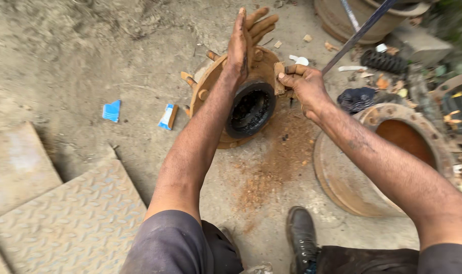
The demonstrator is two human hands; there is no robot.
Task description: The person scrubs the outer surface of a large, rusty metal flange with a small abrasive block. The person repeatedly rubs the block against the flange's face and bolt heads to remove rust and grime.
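A rusty wheel hub (226,96) is lying tilted on the dirt floor (89,61), its studs sticking out around the flange and its dark greasy bore (250,109) facing up toward the camera. The left hand (243,43) is resting flat and open against the upper part of the hub's flange, fingers stretched out together and pointing away from the person. The right hand (304,83) is closing around a small piece of sandpaper or abrasive block (279,77), pressing it against the hub's rim just right of the bore. Rust-coloured dust (271,167) is lying spread on the floor below the hub. To the right, near the right forearm, a rusty brake drum (342,177) is sitting on its side with its orange inside showing. Two small blue-and-white scraps (111,110) are lying on the floor to the left of the hub, well apart from it. A checker-plate metal sheet (73,218) is lying at the lower left. A dark metal bar (357,35) is slanting across the upper right, above a black coil spring (384,62). A black boot (302,238) is showing at the bottom edge.
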